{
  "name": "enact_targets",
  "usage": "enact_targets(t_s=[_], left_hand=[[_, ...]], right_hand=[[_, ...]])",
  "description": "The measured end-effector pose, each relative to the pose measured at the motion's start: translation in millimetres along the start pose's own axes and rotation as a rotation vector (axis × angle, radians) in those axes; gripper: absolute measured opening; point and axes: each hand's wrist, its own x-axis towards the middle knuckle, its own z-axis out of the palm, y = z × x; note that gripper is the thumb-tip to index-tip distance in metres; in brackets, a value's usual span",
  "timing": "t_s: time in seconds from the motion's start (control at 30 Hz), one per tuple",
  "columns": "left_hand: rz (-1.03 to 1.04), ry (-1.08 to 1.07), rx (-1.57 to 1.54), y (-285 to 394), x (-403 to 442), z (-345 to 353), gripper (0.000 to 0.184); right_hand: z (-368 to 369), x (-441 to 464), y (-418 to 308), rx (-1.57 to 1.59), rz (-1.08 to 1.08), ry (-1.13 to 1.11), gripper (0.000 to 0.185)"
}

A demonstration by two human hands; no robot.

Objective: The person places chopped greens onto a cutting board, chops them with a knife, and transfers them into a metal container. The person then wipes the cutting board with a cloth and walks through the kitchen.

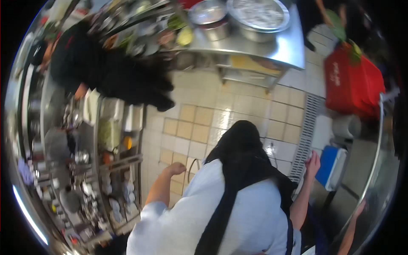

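Note:
My left hand (176,168) hangs over the tiled floor with its fingers curled in, and nothing shows in it. A thin dark loop (191,171) is just to its right. Out to the right, my right hand (313,163) is raised beside the floor drain grate (307,131), its fingers drawn together. Whether a small thing is between them is too blurred to tell. The blue and white box (331,168) is the nearest object to that hand. Between my arms are my white shirt (204,212) and black apron (242,157).
A person in black (106,72) leans over the left counter, above shelves of containers. Ahead, a steel table (280,49) bears large metal bowls (259,29). A red bin (350,80) stands right. Beyond a metal edge (376,153), another forearm (349,231) shows, possibly a reflection.

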Motion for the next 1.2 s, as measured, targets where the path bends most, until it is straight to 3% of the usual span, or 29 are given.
enact_targets(t_s=[0.07,0.1,0.13,0.17,0.23,0.33,0.4,0.57,0.6,0.67,0.73,0.87,1.0,1.13,1.2], left_hand=[[0.030,-0.069,0.070,65,-1,-38,0.037],[0.128,-0.027,-0.064,86,20,-47,0.037],[0.205,0.006,-0.214,106,39,-65,0.038],[0.216,-0.063,-0.421,157,47,-101,0.038],[0.403,0.099,-0.299,257,70,-153,0.042],[0.497,0.002,-0.288,433,36,-255,0.044],[0.777,0.176,0.070,512,41,-297,0.044],[1.122,0.434,0.112,695,7,-371,0.046],[1.152,0.441,0.078,722,5,-383,0.047],[0.995,0.435,-0.009,778,-13,-406,0.047],[1.305,0.572,-0.114,818,25,-425,0.049],[1.412,0.732,-0.234,915,36,-466,0.058],[1.318,0.824,-0.301,998,27,-507,0.070],[1.308,0.831,-0.238,1059,32,-553,0.070],[1.319,0.893,-0.229,1084,38,-572,0.070]], right_hand=[[2,42,-8,0.022,-0.030,0.027,0.034],[1,48,-14,-0.085,-0.208,-0.003,0.037],[1,60,-24,-0.090,-0.028,-0.053,0.039],[4,70,-21,-0.201,-0.022,-0.038,0.037],[13,74,-1,-0.174,-0.099,-0.114,0.036],[27,64,-1,-0.233,0.030,-0.242,0.035],[37,47,-1,-0.238,0.064,-0.254,0.033],[28,42,-15,-0.114,0.206,-0.191,0.029],[24,47,-11,-0.102,0.224,-0.146,0.030],[14,58,-3,-0.077,0.255,-0.087,0.031],[3,76,6,-0.045,0.252,-0.047,0.031],[-25,117,2,-0.011,0.231,0.038,0.031],[-59,184,-8,0.167,0.344,0.021,0.027],[-93,290,-8,0.243,0.235,0.004,0.026],[-115,336,-39,0.108,0.143,-0.041,0.026]])
